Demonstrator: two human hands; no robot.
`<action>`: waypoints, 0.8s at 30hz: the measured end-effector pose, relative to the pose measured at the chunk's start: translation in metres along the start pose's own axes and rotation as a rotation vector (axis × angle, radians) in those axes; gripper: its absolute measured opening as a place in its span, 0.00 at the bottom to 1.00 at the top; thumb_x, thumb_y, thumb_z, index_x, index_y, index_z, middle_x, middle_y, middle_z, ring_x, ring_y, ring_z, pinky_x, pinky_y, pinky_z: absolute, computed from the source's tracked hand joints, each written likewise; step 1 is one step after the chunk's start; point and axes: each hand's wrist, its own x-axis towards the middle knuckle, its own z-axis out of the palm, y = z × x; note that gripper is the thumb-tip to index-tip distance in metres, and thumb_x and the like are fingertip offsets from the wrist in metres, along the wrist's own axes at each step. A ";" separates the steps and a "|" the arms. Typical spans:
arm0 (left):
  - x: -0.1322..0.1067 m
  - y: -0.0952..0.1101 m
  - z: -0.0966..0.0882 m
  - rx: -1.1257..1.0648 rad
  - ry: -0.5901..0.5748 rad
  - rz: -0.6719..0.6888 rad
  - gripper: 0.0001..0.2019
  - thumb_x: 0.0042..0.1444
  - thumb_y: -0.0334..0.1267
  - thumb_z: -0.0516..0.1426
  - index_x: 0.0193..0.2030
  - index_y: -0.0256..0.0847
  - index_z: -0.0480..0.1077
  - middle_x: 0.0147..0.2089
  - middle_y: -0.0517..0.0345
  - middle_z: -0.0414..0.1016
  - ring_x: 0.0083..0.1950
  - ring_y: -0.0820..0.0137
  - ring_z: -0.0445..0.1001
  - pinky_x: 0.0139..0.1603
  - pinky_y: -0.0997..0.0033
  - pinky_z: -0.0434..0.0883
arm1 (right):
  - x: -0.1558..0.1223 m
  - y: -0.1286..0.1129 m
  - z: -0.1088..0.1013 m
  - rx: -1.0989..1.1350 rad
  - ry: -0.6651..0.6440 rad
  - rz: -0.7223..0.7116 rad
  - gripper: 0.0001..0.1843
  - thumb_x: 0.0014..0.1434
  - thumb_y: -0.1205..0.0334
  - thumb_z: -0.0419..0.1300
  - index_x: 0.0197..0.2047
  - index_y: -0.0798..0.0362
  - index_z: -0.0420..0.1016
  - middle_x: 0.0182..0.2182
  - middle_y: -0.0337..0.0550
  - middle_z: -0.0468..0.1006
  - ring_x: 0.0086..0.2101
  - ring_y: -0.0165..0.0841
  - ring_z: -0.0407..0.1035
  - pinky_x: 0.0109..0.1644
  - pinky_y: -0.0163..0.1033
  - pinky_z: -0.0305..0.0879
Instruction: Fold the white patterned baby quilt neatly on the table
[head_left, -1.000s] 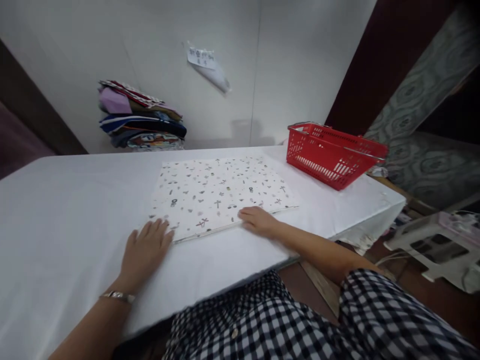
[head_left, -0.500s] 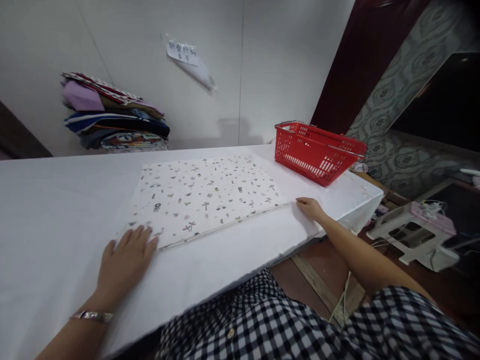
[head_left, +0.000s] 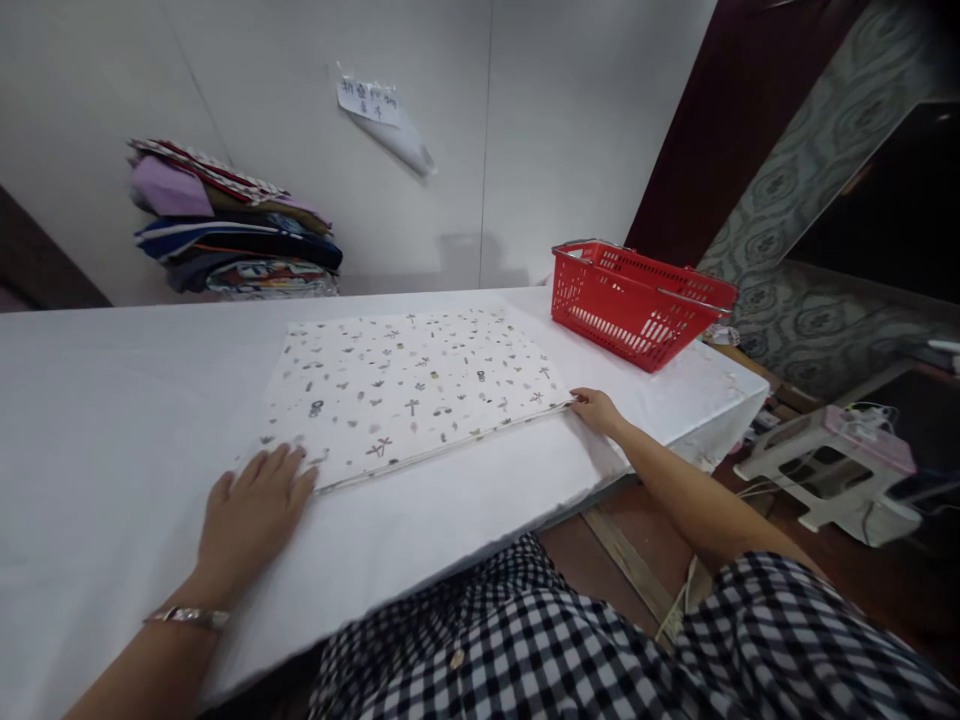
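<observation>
A white cloth [head_left: 420, 385], printed with small palm trees and other figures, lies folded flat on the table, its layered near edge facing me. My left hand [head_left: 256, 508] rests palm down on its near left corner, fingers outstretched. At the near right corner, my right hand [head_left: 596, 410] has thumb and fingers closed on the cloth's edge. The fingertips there are small and partly hidden.
A red plastic basket [head_left: 637, 310] stands at the table's back right. The white-covered table [head_left: 112, 400] ends close to my body. Folded fabrics [head_left: 236, 225] are stacked at the back left. A white stool [head_left: 825, 470] is on the floor to the right.
My right hand has moved left from just beside the cloth onto its near right corner and closed there. The left hand stays in place on the cloth.
</observation>
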 end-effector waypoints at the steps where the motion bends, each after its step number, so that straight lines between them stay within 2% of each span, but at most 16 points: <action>1: 0.000 0.000 0.000 -0.004 -0.001 -0.001 0.28 0.63 0.44 0.37 0.64 0.36 0.60 0.68 0.51 0.59 0.68 0.57 0.54 0.66 0.48 0.50 | 0.000 -0.001 0.001 -0.003 0.006 0.001 0.18 0.54 0.65 0.57 0.48 0.53 0.78 0.33 0.40 0.80 0.34 0.32 0.71 0.40 0.33 0.63; 6: 0.000 0.001 -0.001 -0.027 -0.016 -0.008 0.27 0.64 0.44 0.38 0.64 0.36 0.60 0.68 0.51 0.59 0.68 0.56 0.54 0.65 0.47 0.51 | -0.001 -0.005 0.002 -0.019 0.013 -0.026 0.16 0.56 0.62 0.55 0.44 0.50 0.79 0.33 0.39 0.80 0.34 0.33 0.71 0.38 0.33 0.63; 12: -0.001 0.002 -0.001 -0.031 0.003 0.000 0.26 0.64 0.44 0.41 0.64 0.35 0.60 0.68 0.49 0.59 0.68 0.56 0.55 0.65 0.46 0.51 | -0.001 -0.001 -0.006 -0.096 0.021 -0.012 0.16 0.55 0.65 0.52 0.42 0.53 0.79 0.38 0.45 0.81 0.39 0.38 0.72 0.42 0.37 0.64; 19: -0.001 0.002 0.002 -0.056 0.032 -0.002 0.26 0.63 0.45 0.41 0.63 0.36 0.61 0.67 0.48 0.61 0.68 0.54 0.55 0.66 0.46 0.51 | -0.005 0.005 -0.008 -0.172 -0.014 -0.091 0.18 0.58 0.65 0.53 0.49 0.54 0.77 0.47 0.48 0.78 0.48 0.39 0.70 0.52 0.40 0.62; 24: -0.003 0.003 0.000 -0.090 0.036 -0.010 0.26 0.63 0.45 0.41 0.63 0.37 0.62 0.67 0.47 0.60 0.68 0.55 0.55 0.66 0.46 0.51 | -0.009 0.017 -0.007 -0.247 -0.009 -0.220 0.19 0.61 0.60 0.53 0.52 0.54 0.75 0.44 0.49 0.77 0.43 0.38 0.71 0.49 0.40 0.65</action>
